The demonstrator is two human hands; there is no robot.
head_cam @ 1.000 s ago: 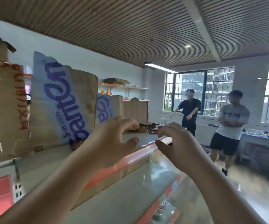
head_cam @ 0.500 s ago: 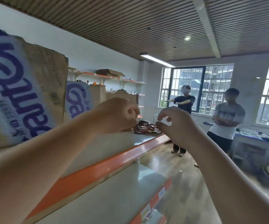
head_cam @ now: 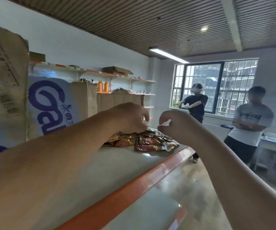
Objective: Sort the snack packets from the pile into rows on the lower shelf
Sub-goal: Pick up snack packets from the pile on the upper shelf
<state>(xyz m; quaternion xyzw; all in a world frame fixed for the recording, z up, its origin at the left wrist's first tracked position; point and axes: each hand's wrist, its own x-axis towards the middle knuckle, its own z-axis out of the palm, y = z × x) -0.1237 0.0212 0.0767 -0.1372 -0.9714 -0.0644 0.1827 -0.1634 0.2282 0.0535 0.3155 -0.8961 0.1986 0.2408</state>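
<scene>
Red and gold packets (head_cam: 144,141) lie in a small pile in the middle of the frame. They sit on the pale top shelf (head_cam: 117,165), close to its orange front edge.

The left hand (head_cam: 129,117) comes in from the lower left and hangs over the pile. Its fingers are bent down, and the tips touch the top of the pile. I cannot tell if it has hold of a packet or only touches.

The right hand (head_cam: 178,125) comes in from the lower right. It is just beside the left hand, with a small gap between them. Its finger and thumb bend round into a ring, with the tips almost together, just above the right side of the pile. I cannot tell if they pinch a packet edge.

The lower shelf (head_cam: 147,211) shows at the bottom of the frame, under the orange edge. Big brown boxes (head_cam: 51,105) with blue letters stand at the left, behind the left arm. Two orange bottles (head_cam: 102,86) stand on a wall shelf further back. Two people (head_cam: 248,120) stand at the right, near a window (head_cam: 216,83).
</scene>
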